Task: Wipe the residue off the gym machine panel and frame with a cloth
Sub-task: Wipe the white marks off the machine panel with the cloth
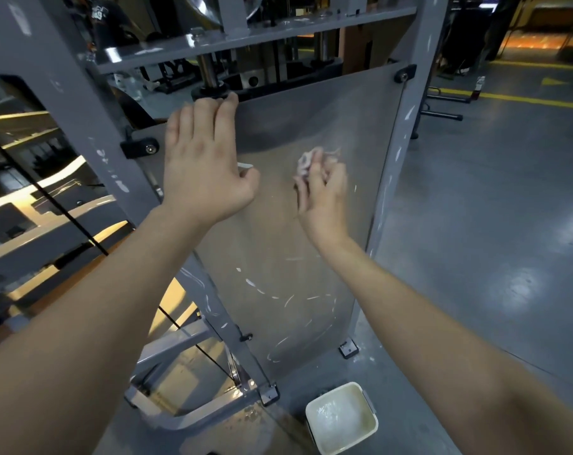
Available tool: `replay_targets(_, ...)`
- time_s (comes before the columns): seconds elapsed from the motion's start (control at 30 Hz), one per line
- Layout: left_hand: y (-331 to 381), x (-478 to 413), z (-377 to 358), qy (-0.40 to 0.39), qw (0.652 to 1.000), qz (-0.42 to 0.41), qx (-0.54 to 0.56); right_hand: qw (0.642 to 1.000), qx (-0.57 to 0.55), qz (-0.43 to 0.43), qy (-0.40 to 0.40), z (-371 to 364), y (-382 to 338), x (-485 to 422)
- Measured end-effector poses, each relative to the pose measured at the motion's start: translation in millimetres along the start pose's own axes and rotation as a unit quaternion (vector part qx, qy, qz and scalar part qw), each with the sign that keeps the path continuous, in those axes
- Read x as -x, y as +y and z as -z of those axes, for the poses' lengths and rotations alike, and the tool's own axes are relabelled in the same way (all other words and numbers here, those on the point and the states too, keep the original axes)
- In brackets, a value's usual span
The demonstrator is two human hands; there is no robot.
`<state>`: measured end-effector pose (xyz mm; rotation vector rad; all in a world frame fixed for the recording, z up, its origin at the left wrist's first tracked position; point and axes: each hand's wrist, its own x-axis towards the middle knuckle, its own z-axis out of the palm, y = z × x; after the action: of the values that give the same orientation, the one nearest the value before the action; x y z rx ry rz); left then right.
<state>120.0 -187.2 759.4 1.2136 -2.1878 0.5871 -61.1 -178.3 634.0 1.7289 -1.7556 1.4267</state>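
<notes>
One white square tub (342, 418) with a cloudy film inside sits nearest, on the grey floor just in front of the machine's base. Above it two bare forearms reach forward to one translucent grey panel (278, 244) that stands upright between the two grey uprights of the frame (406, 152). The lower half of the panel carries curved white streaks of residue (278, 297), and more white flecks dot both uprights. The right hand (323, 195) is clenched round one small crumpled pinkish-white cloth (306, 160) and holds it against the panel's upper middle, nearer the right upright. The left hand (203, 159) lies released and flat on the panel's upper left, its straight fingers reaching the top edge. Two black brackets (405, 73) pin the panel's upper corners to the frame. Beyond, yellow lines (508, 96) cross the floor.
</notes>
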Motion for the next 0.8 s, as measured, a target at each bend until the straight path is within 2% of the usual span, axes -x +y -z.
replay_targets(0.07, -3.9, -0.1, 5.6, -0.023, 1.000, -0.015, 0.006, 1.000, -0.011, -0.011, -0.007, 0.0, 9.3, 6.7)
replay_targets(0.17, -8.5, 4.6, 14.5, -0.037, 0.998, -0.033, 0.030, 0.991, -0.069, -0.107, 0.027, 16.9, 12.6, -12.9)
replay_targets(0.23, -11.4, 12.1, 20.7, -0.025, 0.999, -0.024, 0.040, 0.982, -0.126, -0.138, 0.039, 23.4, 11.7, -22.7)
replay_targets(0.37, -21.8, 31.5, 30.1, -0.003, 1.000, -0.005, 0.000, 0.974, -0.162, -0.147, 0.058, 27.2, -0.7, -28.7)
replay_targets(0.5, -31.1, 42.4, 29.5, -0.015, 0.999, 0.002, -0.038, 0.959, -0.191, -0.184, 0.104, 25.3, -16.8, -30.8)
replay_targets(0.57, -33.4, 44.5, 25.3, -0.022, 0.999, 0.002, -0.048, 0.958, -0.197, -0.177, 0.111, 21.1, -20.9, -29.6)
replay_targets(0.6, -33.6, 44.9, 22.7, -0.020, 0.999, 0.002, -0.050, 0.967, -0.188, -0.143, 0.099, 17.2, -24.2, -26.5)
replay_targets(0.7, -32.4, 44.4, 14.7, 0.007, 0.999, 0.002, -0.053, 0.986, -0.158, 0.048, 0.021, -5.5, -31.2, -2.6)
replay_targets(0.8, -32.6, 45.1, 12.7, 0.013, 0.998, 0.001, -0.058, 0.975, -0.037, 0.197, -0.090, -19.2, -21.6, 31.1)
